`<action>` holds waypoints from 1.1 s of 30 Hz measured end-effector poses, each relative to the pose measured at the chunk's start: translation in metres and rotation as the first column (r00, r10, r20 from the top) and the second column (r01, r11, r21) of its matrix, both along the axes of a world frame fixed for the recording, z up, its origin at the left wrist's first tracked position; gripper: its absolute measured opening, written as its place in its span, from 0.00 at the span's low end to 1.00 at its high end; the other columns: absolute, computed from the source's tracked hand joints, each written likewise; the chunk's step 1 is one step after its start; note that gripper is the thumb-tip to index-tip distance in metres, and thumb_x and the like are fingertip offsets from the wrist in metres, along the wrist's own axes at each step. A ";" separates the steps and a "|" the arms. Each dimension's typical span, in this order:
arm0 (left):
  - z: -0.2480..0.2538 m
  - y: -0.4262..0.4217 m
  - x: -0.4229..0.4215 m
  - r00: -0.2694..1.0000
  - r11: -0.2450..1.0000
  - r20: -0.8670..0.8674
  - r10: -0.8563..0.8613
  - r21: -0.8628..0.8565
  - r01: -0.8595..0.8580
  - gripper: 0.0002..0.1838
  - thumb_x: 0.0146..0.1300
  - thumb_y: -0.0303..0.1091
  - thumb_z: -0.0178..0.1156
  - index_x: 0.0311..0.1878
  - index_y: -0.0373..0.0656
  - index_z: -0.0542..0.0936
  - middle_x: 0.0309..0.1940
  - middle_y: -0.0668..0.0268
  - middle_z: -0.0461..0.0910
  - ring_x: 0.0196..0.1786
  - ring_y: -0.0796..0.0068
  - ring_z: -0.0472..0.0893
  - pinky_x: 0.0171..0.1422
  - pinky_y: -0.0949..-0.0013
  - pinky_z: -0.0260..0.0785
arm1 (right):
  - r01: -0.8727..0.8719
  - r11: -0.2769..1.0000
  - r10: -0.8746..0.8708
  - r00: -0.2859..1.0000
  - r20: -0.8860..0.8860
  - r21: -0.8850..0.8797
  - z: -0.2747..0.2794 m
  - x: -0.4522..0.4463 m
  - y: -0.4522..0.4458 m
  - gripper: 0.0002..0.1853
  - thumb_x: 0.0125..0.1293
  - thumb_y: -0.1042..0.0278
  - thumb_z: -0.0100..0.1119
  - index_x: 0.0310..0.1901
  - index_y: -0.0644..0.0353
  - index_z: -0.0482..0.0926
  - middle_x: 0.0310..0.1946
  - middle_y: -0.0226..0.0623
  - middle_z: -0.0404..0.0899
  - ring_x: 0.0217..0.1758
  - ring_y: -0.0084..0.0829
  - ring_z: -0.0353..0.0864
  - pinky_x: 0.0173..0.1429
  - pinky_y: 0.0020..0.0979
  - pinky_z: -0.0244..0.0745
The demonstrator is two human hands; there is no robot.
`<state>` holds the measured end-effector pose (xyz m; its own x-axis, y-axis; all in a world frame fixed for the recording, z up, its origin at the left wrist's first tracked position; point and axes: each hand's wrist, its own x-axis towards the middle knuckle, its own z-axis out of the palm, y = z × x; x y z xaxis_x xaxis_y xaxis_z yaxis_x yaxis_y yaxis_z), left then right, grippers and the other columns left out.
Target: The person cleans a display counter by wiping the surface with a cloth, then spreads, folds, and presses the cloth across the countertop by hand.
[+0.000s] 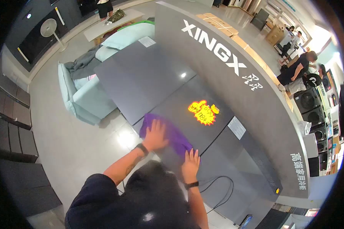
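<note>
Fingers of the left hand [155, 136] spread wide, palm down, over a soft purple cloth [174, 138], while those of the right hand [190, 165], slightly apart, rest on the cloth's right end; whether they pinch a fold cannot be told. The cloth lies bunched along the near edge of a smooth dark grey tabletop [172, 97], on its middle section, between two seams. A dark band circles each wrist. Beyond the cloth, toward the far edge, sits a yellow starburst price sign with a red border and handwritten figures [203, 113]. Farther right, just past the second seam, is a white rectangular printed sheet [237, 128]; another pale printed sheet [146, 41] rests near the far left corner. A thin black cable [232, 189] loops over the right section by the near edge, and a dark phone-like device [245, 221] is near the near right corner. A tall grey curved panel lettered "XINGX" [214, 49] rises along the far edge. Light blue upholstered seating [93, 100] stands to the left, and several people are in the background at upper right.
</note>
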<state>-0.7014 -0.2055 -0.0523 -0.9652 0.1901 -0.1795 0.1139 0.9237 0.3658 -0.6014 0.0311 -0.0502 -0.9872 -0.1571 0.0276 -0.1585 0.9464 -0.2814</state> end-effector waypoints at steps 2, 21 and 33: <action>0.004 0.011 0.025 0.999 0.999 0.008 -0.032 -0.018 0.032 0.46 0.60 0.59 0.60 0.74 0.38 0.61 0.76 0.38 0.51 0.80 0.35 0.46 0.70 0.24 0.54 | 0.008 1.000 -0.008 1.000 0.008 0.002 -0.001 0.018 0.011 0.27 0.63 0.59 0.59 0.63 0.60 0.75 0.71 0.52 0.65 0.78 0.58 0.55 0.76 0.59 0.53; -0.011 -0.097 -0.063 0.995 0.996 -0.055 0.083 -0.031 -0.085 0.40 0.65 0.59 0.53 0.75 0.46 0.62 0.78 0.48 0.52 0.81 0.44 0.46 0.71 0.20 0.43 | -0.097 0.990 0.095 0.995 0.020 0.106 -0.006 -0.070 -0.146 0.30 0.69 0.60 0.49 0.69 0.67 0.67 0.68 0.68 0.62 0.74 0.70 0.57 0.73 0.62 0.57; -0.011 -0.159 -0.258 0.994 0.990 0.050 -0.094 -0.100 0.099 0.53 0.56 0.67 0.60 0.77 0.43 0.58 0.78 0.42 0.47 0.81 0.36 0.42 0.72 0.21 0.42 | 0.202 0.974 -0.207 0.977 0.042 0.101 -0.037 -0.268 -0.207 0.31 0.71 0.59 0.45 0.70 0.70 0.64 0.72 0.66 0.58 0.77 0.64 0.53 0.79 0.56 0.47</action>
